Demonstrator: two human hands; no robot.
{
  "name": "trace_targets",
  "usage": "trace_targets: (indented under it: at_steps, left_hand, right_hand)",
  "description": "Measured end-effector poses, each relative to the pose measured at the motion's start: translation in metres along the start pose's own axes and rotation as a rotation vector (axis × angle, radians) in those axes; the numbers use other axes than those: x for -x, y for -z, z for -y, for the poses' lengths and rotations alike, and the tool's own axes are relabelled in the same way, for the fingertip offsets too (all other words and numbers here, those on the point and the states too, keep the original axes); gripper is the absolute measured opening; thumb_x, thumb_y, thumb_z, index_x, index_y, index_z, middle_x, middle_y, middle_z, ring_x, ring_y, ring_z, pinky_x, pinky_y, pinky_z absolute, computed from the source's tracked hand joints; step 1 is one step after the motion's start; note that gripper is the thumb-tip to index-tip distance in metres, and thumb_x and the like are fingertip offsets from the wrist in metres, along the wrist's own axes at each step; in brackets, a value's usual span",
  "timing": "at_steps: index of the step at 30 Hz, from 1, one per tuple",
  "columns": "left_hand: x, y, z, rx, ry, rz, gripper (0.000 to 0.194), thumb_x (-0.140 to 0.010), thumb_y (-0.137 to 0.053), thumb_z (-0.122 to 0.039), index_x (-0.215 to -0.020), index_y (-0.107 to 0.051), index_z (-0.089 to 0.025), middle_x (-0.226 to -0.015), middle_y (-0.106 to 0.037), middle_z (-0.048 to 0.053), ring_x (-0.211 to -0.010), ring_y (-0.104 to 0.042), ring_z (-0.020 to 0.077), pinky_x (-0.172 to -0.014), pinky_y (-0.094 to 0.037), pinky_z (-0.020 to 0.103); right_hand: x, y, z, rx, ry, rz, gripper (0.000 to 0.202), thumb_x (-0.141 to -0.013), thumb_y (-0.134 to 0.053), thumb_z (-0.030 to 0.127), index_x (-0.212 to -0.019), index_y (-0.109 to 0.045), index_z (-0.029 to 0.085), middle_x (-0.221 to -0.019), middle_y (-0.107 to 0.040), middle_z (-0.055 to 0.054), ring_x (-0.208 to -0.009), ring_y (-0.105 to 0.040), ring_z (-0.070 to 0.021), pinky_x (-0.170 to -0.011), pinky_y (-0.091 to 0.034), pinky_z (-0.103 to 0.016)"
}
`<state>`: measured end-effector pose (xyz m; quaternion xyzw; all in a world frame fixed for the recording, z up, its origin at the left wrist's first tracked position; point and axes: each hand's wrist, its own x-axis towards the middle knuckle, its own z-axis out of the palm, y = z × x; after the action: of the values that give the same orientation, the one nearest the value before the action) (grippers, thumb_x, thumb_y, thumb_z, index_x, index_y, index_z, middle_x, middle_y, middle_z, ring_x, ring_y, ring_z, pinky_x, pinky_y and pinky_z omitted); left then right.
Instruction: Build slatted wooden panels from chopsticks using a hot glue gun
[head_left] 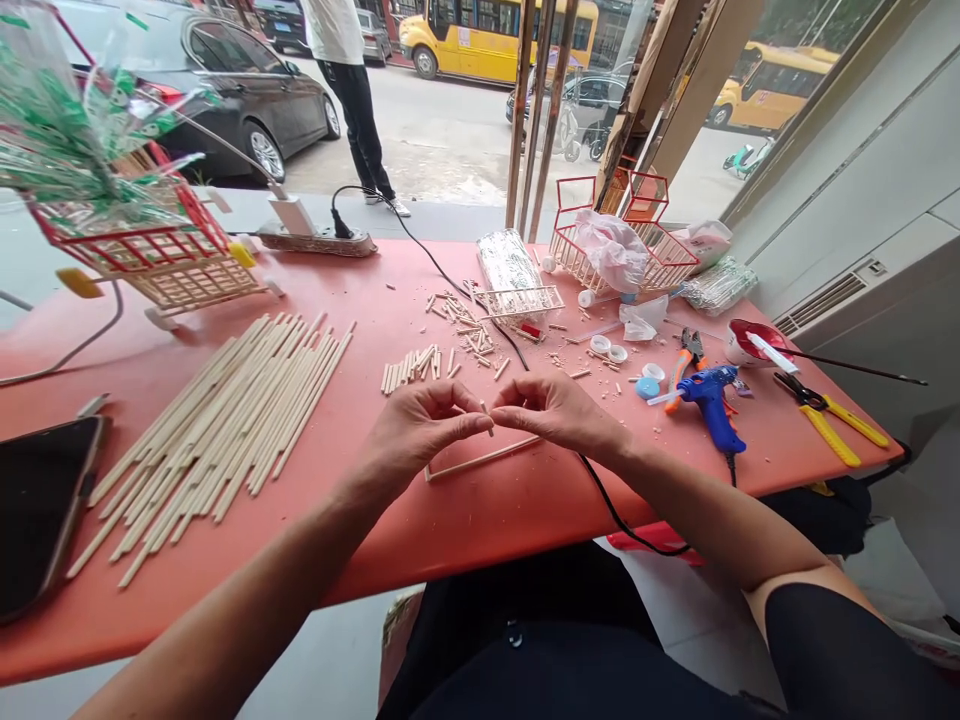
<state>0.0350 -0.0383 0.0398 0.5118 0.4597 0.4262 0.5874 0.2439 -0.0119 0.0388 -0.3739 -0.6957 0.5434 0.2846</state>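
My left hand [424, 425] and my right hand [559, 408] meet above the orange table, fingertips pinched around a short wooden stick [491, 432]. Only the ends of the stick show between the fingers. Beneath them lies a thin wooden stick frame [480, 461], partly covered by my hands. Just beyond my left hand is a row of short cut sticks [405, 370]. More short pieces [474, 335] are scattered farther back. A pile of long wooden sticks [225, 420] spreads to the left.
Right of my hands lie a blue glue gun [712, 405], orange pliers [684, 365] and yellow-handled cutters [825, 410]. A black cable [600, 490] runs along the table. Stick-built carts [150, 265] stand behind, near a power strip [319, 240]. A phone [45, 510] is at left.
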Motion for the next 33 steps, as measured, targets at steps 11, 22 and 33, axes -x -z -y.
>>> trace_targets:
  at_steps: [11, 22, 33]
  left_hand:
    - [-0.002, 0.0, 0.003, 0.038, 0.015, 0.023, 0.045, -0.049, -0.104, -0.05, -0.059, -0.071, -0.021, -0.066, -0.071, 0.003, -0.068, -0.063, 0.0176, -0.071, -0.052, 0.03]
    - [0.005, 0.027, -0.006, -0.341, -0.087, -0.017, 0.036, -0.073, -0.083, -0.056, -0.076, -0.075, -0.021, -0.072, -0.069, 0.003, -0.069, -0.059, 0.019, -0.067, -0.043, 0.03]
    - [0.035, 0.034, 0.021, -1.312, -0.028, -0.182, 0.03, -0.091, -0.061, -0.046, -0.073, -0.046, -0.027, -0.079, -0.067, 0.005, -0.077, -0.061, 0.0271, -0.065, -0.032, 0.034]
  right_hand:
    - [0.002, -0.001, -0.002, -0.041, 0.058, 0.047, 0.042, -0.084, -0.084, 0.055, -0.087, -0.07, 0.016, -0.077, -0.061, 0.002, -0.067, -0.045, -0.0104, -0.061, -0.034, -0.025]
    - [0.003, 0.003, 0.011, -0.093, -0.037, 0.157, 0.04, -0.082, -0.08, 0.055, -0.081, -0.065, 0.017, -0.077, -0.055, 0.002, -0.072, -0.045, -0.0118, -0.064, -0.033, -0.026]
    - [-0.001, 0.04, -0.003, 0.082, -0.131, -0.089, 0.03, -0.079, -0.073, 0.042, -0.069, -0.059, 0.018, -0.069, -0.053, 0.002, -0.069, -0.05, -0.0125, -0.067, -0.042, -0.028]
